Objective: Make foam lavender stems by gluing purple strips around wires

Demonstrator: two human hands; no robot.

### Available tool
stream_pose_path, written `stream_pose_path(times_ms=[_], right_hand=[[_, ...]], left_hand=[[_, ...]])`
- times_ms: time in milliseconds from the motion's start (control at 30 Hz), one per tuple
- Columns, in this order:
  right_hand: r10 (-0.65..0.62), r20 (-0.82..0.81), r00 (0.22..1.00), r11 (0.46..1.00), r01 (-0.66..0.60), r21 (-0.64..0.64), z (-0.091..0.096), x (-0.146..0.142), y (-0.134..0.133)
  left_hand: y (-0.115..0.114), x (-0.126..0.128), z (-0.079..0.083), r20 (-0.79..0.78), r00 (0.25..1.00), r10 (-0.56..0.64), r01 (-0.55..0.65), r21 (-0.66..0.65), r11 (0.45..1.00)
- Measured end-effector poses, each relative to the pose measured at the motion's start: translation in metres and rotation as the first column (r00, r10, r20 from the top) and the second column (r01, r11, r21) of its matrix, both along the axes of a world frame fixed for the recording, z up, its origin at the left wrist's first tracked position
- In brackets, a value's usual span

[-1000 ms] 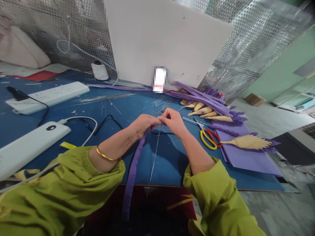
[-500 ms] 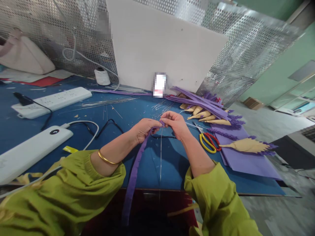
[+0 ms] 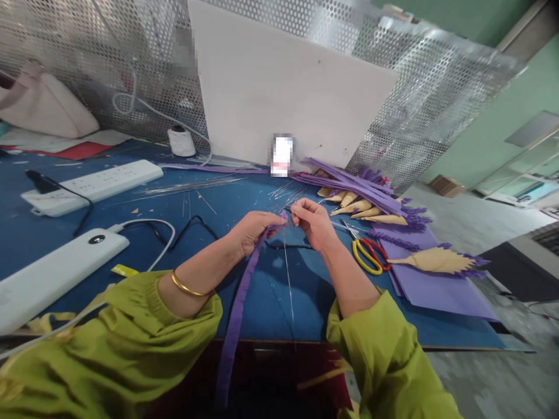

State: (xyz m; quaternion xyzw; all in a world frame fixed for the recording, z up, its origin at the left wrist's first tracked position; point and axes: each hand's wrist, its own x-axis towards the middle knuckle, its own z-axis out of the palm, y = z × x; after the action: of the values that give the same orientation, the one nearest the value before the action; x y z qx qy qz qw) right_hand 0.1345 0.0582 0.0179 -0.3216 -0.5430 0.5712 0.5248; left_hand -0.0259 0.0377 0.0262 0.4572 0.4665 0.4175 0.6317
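Observation:
Over the middle of the table, my left hand (image 3: 258, 230) pinches the top of a long purple crepe-paper strip (image 3: 240, 302). The strip's bunched end sticks up past my thumb, and its tail drops over the table's front edge. From that same end a thin wire (image 3: 289, 285) hangs down toward the edge. My right hand (image 3: 312, 221) is just to the right, a small gap away, with its thumb and fingertips pinched together; whether anything is between them is too small to see. Scissors (image 3: 370, 256) with red and yellow handles lie right of my right hand.
At the right are purple paper sheets (image 3: 437, 291), a lavender bunch in tan wrapping (image 3: 430, 260) and more strips (image 3: 362, 185). Loose wires (image 3: 192, 185) lie at the back. A power strip (image 3: 100, 183), a white power bank (image 3: 65, 273) and cables occupy the left.
My right hand has come slightly away from the strip's end, where both hands' fingertips met before. The bunched purple end now shows, and the hanging wire has swung a little right.

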Motion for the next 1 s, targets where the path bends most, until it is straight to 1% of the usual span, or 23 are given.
stream_pose_path(times_ms=[100, 167, 333, 467, 567, 767, 900, 1000], right_hand=[[0.074, -0.139, 0.988, 0.995, -0.082, -0.057, 0.003, 0.002, 0.0], [0.099, -0.197, 0.975, 0.99, -0.116, -0.078, 0.006, 0.002, -0.001], [0.113, -0.303, 0.946, 0.988, -0.139, -0.066, 0.009, 0.003, -0.001], [0.069, -0.333, 0.941, 0.996, -0.085, -0.034, 0.009, 0.007, 0.001], [0.054, -0.357, 0.933, 0.997, -0.068, -0.027, 0.009, 0.008, 0.002], [0.099, -0.37, 0.924, 0.992, -0.122, -0.039, 0.014, 0.007, -0.001], [0.143, -0.436, 0.889, 0.975, -0.202, -0.094, 0.017, 0.008, -0.003], [0.134, -0.439, 0.888, 0.973, -0.203, -0.113, 0.018, 0.008, -0.004]], left_hand=[[0.001, 0.0, -0.001, 0.025, 1.0, -0.004, 0.003, 0.006, 1.0], [0.002, 0.0, -0.002, 0.036, 0.999, -0.008, 0.007, 0.016, 1.0], [0.006, -0.001, -0.005, 0.045, 0.998, 0.05, -0.048, -0.027, 0.998], [0.009, -0.003, -0.005, 0.082, 0.993, 0.089, -0.083, -0.078, 0.994], [0.01, -0.003, -0.005, 0.094, 0.992, 0.089, -0.08, -0.101, 0.992], [0.008, -0.002, -0.004, 0.094, 0.993, 0.072, -0.063, -0.097, 0.993], [0.006, -0.001, -0.001, 0.092, 0.993, 0.074, -0.064, -0.112, 0.992], [0.006, -0.001, -0.001, 0.098, 0.992, 0.076, -0.065, -0.117, 0.991]])
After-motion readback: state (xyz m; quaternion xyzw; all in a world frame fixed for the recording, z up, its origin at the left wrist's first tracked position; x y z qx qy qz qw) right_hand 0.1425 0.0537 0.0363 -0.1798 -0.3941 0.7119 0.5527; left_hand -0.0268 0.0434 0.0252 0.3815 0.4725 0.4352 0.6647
